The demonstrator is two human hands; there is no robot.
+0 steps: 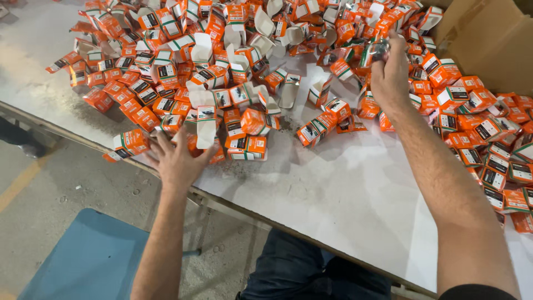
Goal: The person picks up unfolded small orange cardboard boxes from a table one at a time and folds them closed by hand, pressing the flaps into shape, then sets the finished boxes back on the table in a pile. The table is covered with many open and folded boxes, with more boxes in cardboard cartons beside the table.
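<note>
— What is the left hand (176, 161) doing at the near edge of the white surface (344, 189)?

— It hovers palm down with its fingers (161, 141) spread wide, gripping nothing. An open orange box (206, 123) stands just beyond the fingertips, its long axis running away from the person, its white flap pointing toward the far side. A closed orange carton (129, 143) lies just left of the hand, lengthwise along the surface edge.

— And the right hand (390, 75)?

— Raised over the far part of the heap of orange boxes (166, 72), fingers curled tight around a small shiny metal part (380, 51) that peeks out above the knuckles. Which way that part points, I cannot tell; most of it is hidden in the grip.

— What else is around?

— More closed boxes are piled to the right, a brown cardboard carton (488, 33) sits at the far right corner, and a blue seat (89, 261) stands on the concrete floor below
</note>
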